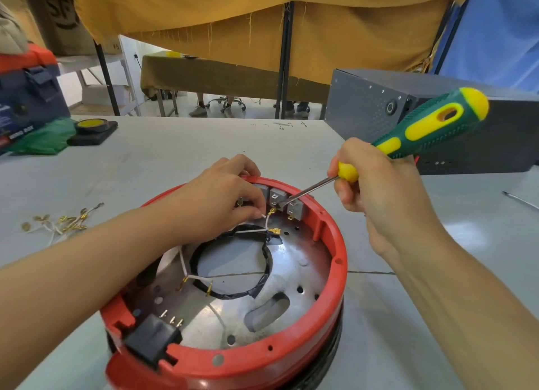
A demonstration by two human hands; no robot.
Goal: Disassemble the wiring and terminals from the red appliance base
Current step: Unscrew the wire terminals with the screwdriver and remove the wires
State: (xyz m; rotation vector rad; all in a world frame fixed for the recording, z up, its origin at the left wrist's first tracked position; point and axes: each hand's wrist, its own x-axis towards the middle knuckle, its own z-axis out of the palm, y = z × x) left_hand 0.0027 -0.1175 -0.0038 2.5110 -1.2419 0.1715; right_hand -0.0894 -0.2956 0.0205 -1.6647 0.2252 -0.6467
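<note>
The red appliance base (335, 276) sits upside down on the table in front of me, its metal inner plate showing. Grey switch blocks (275, 196) line its far inner rim. My left hand (221, 197) reaches inside and pinches a white wire (267, 221) with a brass terminal just below the middle block. My right hand (376, 185) grips a green and yellow screwdriver (423, 127), whose tip touches the spot between the middle and right blocks. More white wires with brass terminals (186, 281) lie loose over the plate. A black plug socket (154, 340) sits at the near rim.
A pile of removed wires and brass terminals (61, 222) lies on the table to the left. A dark grey metal box (408, 121) stands at the back right. A roll of tape on a black pad (90, 130), green plastic and a blue toolbox (26, 98) sit at the back left.
</note>
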